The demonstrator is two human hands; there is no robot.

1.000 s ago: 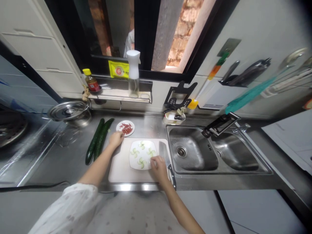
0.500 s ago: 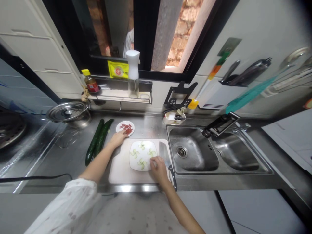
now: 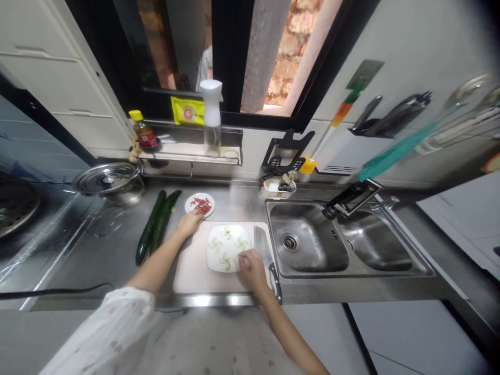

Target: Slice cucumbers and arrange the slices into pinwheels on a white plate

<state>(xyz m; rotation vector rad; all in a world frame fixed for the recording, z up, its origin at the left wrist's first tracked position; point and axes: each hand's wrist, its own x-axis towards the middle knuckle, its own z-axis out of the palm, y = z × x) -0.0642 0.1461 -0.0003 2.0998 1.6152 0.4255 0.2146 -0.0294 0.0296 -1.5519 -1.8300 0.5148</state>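
My left hand reaches to the near edge of a small white plate of chopped red bits. Its fingers are bent together at the rim, and whatever they hold is hidden. Over the lower right corner of a larger white plate, my right hand has its thumb and fingertips pinched together; I cannot make out what is between them. Thin green slices lie on that plate in several pinwheel shapes. Under it is a pale cutting board. A knife with a black handle lies along the board's right side.
Two whole cucumbers lie left of the board. A lidded steel pot stands farther left. To the right is a double sink with a black faucet. A spray bottle stands on the shelf behind.
Both hands stay almost in the same place. The whole view has shifted slightly; the plates, board and knife lie as before.
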